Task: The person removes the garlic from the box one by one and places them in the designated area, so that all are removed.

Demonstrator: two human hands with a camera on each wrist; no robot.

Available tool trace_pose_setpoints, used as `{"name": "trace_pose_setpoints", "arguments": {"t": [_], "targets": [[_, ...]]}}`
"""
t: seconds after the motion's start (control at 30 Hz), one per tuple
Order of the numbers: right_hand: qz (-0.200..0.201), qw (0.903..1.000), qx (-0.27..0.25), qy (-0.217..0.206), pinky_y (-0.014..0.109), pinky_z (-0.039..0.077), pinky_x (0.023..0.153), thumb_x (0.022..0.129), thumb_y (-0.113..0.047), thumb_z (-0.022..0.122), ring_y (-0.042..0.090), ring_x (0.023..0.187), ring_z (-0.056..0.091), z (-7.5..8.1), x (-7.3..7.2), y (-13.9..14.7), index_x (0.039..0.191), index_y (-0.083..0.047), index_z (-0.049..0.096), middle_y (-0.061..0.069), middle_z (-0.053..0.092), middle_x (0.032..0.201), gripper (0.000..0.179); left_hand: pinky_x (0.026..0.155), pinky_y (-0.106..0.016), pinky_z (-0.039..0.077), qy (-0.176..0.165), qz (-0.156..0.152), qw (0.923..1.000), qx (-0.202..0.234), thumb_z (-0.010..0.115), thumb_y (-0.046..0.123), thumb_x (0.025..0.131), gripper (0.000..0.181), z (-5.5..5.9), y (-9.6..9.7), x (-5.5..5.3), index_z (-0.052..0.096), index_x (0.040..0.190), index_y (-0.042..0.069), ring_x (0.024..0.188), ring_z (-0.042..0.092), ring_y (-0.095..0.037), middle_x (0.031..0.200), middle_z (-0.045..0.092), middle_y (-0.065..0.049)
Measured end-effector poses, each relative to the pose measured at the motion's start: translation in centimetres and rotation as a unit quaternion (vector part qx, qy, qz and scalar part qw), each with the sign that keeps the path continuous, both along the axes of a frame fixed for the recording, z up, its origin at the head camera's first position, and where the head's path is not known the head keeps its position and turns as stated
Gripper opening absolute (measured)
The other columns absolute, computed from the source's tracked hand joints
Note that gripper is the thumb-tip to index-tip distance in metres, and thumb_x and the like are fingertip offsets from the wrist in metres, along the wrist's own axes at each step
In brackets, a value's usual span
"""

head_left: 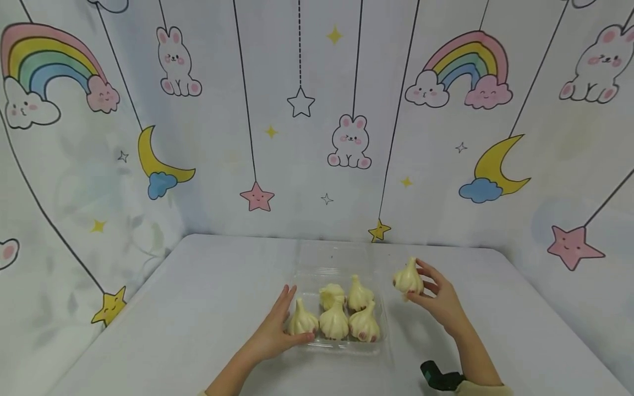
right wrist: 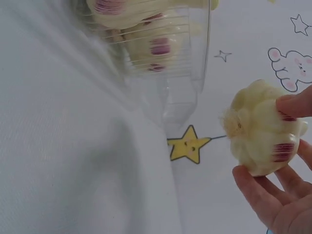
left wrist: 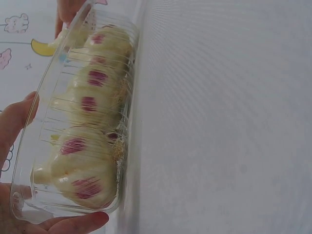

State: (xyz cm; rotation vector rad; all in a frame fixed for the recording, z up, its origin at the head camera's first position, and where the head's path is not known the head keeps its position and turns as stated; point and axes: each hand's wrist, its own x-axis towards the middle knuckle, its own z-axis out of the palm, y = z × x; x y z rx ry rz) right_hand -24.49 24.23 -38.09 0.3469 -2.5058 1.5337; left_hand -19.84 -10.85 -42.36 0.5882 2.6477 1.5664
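A clear plastic container stands on the table with several pale garlic bulbs in it, their purple patches showing through the ribbed wall in the left wrist view. My left hand holds the container at its left end, thumb along the front and fingers spread toward the back. Right of the container, my right hand grips a single garlic bulb between thumb and fingertips, raised above the table. That bulb's stem points up in the head view, and its root end faces the right wrist camera.
The container's clear lid lies folded back behind it. Under everything is a white table, closed in by a cloth backdrop with rainbows, rabbits and stars. A dark device sits by the right wrist.
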Motion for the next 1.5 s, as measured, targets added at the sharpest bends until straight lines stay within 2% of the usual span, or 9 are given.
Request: {"name": "trace_pose_setpoints", "arguments": {"t": [0.17, 0.3, 0.67, 0.9, 1.13, 1.5], "targets": [[-0.008, 0.9995, 0.014, -0.028, 0.026, 0.051, 0.074, 0.077, 0.000, 0.070, 0.044, 0.109, 0.048, -1.1, -0.5, 0.3, 0.140, -0.001, 0.030, 0.027, 0.039, 0.129, 0.074, 0.098, -0.053, 0.034, 0.000, 0.001, 1.0000, -0.005, 0.077, 0.026, 0.074, 0.101, -0.1, -0.1, 0.0, 0.010, 0.145, 0.000, 0.123, 0.029, -0.053, 0.147, -0.003, -0.031], [-0.013, 0.9989, 0.013, -0.043, 0.026, 0.050, 0.073, 0.077, -0.001, 0.070, 0.044, 0.108, 0.049, -1.9, -0.8, 0.4, 0.140, 0.000, 0.031, 0.027, 0.040, 0.129, 0.074, 0.097, -0.053, 0.035, 0.002, 0.001, 1.0000, -0.009, 0.076, 0.027, 0.075, 0.100, -0.2, -0.1, 0.0, 0.011, 0.145, 0.000, 0.123, 0.030, -0.052, 0.147, -0.002, -0.031], [-0.020, 0.9976, 0.022, -0.062, 0.040, 0.049, 0.084, 0.077, -0.001, 0.068, 0.045, 0.107, 0.051, -3.7, -1.5, 0.8, 0.139, 0.000, 0.032, 0.031, 0.041, 0.129, 0.071, 0.096, -0.054, 0.036, 0.001, -0.002, 1.0000, -0.008, 0.076, 0.028, 0.075, 0.100, -0.3, -0.2, -0.1, 0.009, 0.146, 0.002, 0.121, 0.032, -0.053, 0.147, -0.004, -0.030], [-0.011, 0.9967, 0.030, -0.075, 0.052, 0.042, 0.092, 0.078, -0.001, 0.069, 0.048, 0.113, 0.045, -4.4, -1.5, 0.8, 0.137, 0.004, 0.032, 0.033, 0.038, 0.132, 0.070, 0.098, -0.053, 0.035, 0.000, -0.001, 1.0000, -0.007, 0.076, 0.027, 0.075, 0.100, -0.2, -0.1, -0.1, 0.010, 0.145, 0.001, 0.122, 0.031, -0.052, 0.147, -0.003, -0.031], [-0.007, 0.9971, 0.038, -0.065, 0.053, 0.039, 0.095, 0.075, 0.001, 0.071, 0.045, 0.121, 0.038, -4.6, -1.7, 0.7, 0.135, 0.007, 0.034, 0.032, 0.039, 0.133, 0.071, 0.098, -0.053, 0.035, -0.001, -0.001, 1.0000, -0.004, 0.076, 0.027, 0.074, 0.101, -0.1, -0.1, 0.0, 0.010, 0.145, 0.001, 0.121, 0.031, -0.053, 0.147, -0.003, -0.031], [-0.016, 0.9960, 0.036, -0.080, 0.045, 0.049, 0.083, 0.078, -0.003, 0.068, 0.049, 0.107, 0.049, -4.4, -1.4, 0.7, 0.136, 0.006, 0.034, 0.035, 0.035, 0.134, 0.067, 0.097, -0.053, 0.035, -0.002, -0.004, 1.0000, -0.009, 0.076, 0.028, 0.075, 0.100, -0.1, -0.1, -0.1, 0.010, 0.146, 0.001, 0.122, 0.031, -0.052, 0.147, -0.003, -0.030]]}}
